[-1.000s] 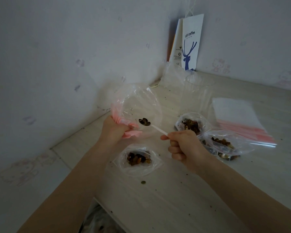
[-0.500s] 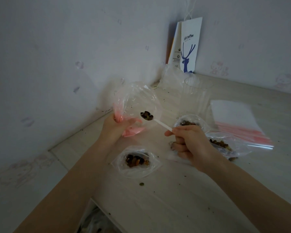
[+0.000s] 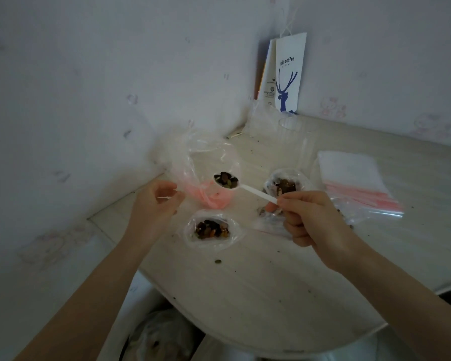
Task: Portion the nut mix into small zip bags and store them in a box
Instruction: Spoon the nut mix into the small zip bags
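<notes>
My left hand (image 3: 155,203) holds a small clear zip bag (image 3: 206,162) with a pink zip strip by the edge of its mouth, fingers loosely curled, above the table's far left corner. My right hand (image 3: 307,217) pinches the handle of a white plastic spoon (image 3: 255,192). The spoon's bowl carries dark nut mix (image 3: 225,180) and sits right at the bag's pink mouth. A portioned bag of nut mix (image 3: 210,229) lies on the table below the spoon. Another open bag with mix (image 3: 284,185) lies behind my right hand.
A stack of empty zip bags (image 3: 354,183) lies to the right, with a clear plastic cup (image 3: 294,142) and a white coffee paper bag (image 3: 288,74) at the wall corner. A loose nut (image 3: 217,261) and crumbs dot the table (image 3: 258,295). Below the front edge is an open box (image 3: 141,303).
My left hand has loosened from a tight grip to a light hold, and the bag's mouth now droops lower. The loaded spoon has come up to the bag's mouth.
</notes>
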